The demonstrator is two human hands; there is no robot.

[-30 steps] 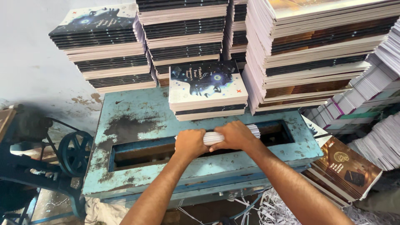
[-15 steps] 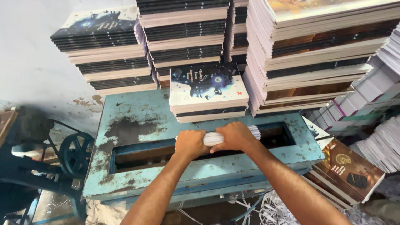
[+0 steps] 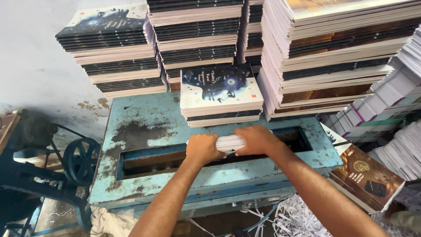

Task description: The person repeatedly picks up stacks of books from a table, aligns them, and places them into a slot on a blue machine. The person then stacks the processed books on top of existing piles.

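A white bundle of pages (image 3: 231, 142) lies across the long slot (image 3: 166, 159) in the top of a worn blue metal machine (image 3: 144, 118). Both hands hold it at once. The left hand (image 3: 202, 148) is closed around the left end of the bundle, and the right hand (image 3: 258, 139) is closed over its right end, so the grip of each hand is clamped on the paper. Only a short part of the bundle shows between the two hands; how far it goes down into the slot I cannot tell.

Just behind the hands, a low stack of books with a dark cover (image 3: 221, 94) stands on the machine top. Behind it, tall stacks of the same kind of books (image 3: 197, 39) rise against the wall, and another one (image 3: 109, 52) is at the left. At the right there is a high pile with brown covers (image 3: 333, 57), and lower down a brown book (image 3: 366, 175) lies tilted. A black wheel (image 3: 81, 160) is beside the machine at the left. Paper shreds (image 3: 302, 217) lie on the floor below.
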